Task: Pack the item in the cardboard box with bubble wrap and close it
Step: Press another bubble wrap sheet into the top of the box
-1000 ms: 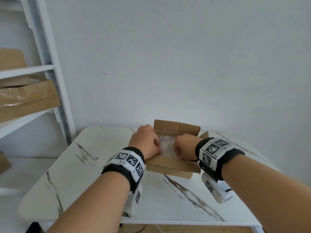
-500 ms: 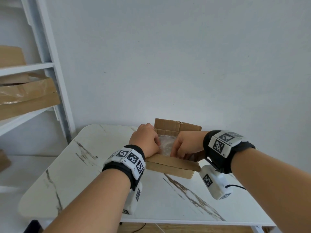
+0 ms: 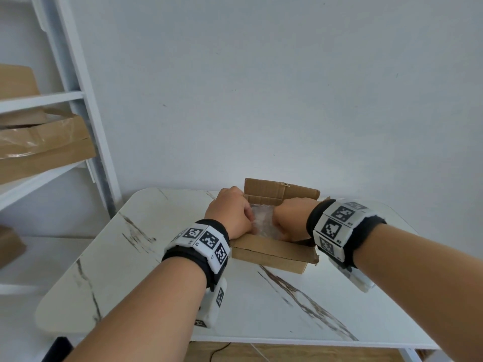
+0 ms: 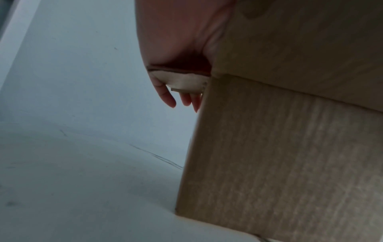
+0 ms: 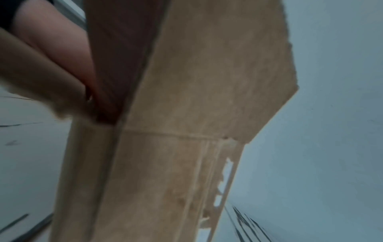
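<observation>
The bubble wrap [image 3: 262, 222] lies inside the open cardboard box [image 3: 271, 253] at the counter's [image 3: 146, 270] far middle; the item itself is hidden. The left hand [image 3: 230, 214] at nine o'clock and the right hand [image 3: 288, 222] at three o'clock curl into the wrap, apparently tucking it; packing looks nearly done, flaps still open. The left wrist view alone shows fingers [image 4: 168, 99] draped over a side flap; the right wrist view shows only blurred cardboard.

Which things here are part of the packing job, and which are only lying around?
Part of the job:
- cardboard box
- bubble wrap inside it
- left hand and right hand at the box opening

Lying about:
- flattened cardboard on the white shelf
- marble table
</observation>
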Action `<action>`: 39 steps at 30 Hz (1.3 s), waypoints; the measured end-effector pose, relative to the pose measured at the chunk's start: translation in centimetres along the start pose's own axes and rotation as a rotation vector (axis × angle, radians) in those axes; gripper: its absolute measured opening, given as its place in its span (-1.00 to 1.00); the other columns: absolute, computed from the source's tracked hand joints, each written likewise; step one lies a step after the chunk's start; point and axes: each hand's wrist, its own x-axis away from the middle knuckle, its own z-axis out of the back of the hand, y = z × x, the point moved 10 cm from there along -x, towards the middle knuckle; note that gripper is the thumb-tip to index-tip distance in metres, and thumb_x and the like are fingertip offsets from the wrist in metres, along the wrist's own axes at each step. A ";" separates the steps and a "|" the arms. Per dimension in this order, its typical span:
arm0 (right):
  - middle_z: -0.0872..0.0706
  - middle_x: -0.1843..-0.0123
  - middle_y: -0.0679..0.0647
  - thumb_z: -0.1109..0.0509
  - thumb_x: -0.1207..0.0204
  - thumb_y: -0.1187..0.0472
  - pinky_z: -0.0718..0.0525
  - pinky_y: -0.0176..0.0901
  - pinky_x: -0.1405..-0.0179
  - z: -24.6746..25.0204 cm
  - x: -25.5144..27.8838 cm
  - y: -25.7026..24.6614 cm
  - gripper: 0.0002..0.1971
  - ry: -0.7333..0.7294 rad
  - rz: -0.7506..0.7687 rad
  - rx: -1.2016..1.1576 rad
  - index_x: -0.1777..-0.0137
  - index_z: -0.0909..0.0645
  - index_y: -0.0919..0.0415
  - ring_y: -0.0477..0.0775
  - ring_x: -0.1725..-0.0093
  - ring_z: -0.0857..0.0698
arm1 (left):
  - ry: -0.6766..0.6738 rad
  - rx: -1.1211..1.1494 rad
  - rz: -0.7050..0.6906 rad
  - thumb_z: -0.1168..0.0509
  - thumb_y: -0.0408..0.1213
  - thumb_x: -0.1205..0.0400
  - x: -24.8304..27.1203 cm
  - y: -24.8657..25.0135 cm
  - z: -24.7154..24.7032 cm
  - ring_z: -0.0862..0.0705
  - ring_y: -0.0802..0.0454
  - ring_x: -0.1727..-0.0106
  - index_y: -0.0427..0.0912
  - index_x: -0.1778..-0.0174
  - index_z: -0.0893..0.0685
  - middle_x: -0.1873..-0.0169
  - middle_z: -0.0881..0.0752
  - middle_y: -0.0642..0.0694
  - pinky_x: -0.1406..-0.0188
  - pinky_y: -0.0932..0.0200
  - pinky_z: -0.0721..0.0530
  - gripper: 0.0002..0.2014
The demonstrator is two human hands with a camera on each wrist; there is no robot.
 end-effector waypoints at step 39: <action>-0.71 0.06 0.11 -0.25 -0.44 0.29 -0.61 -0.11 0.17 3.1 6.0 10.6 -0.84 0.600 -0.388 -0.689 0.01 -0.58 0.24 0.14 0.08 -0.67 | 0.143 0.516 0.311 -0.28 -0.39 -0.55 0.8 -1.6 5.0 -0.81 -0.13 0.20 -0.26 0.22 -0.69 0.22 -0.78 -0.20 0.24 0.04 -0.81 -0.90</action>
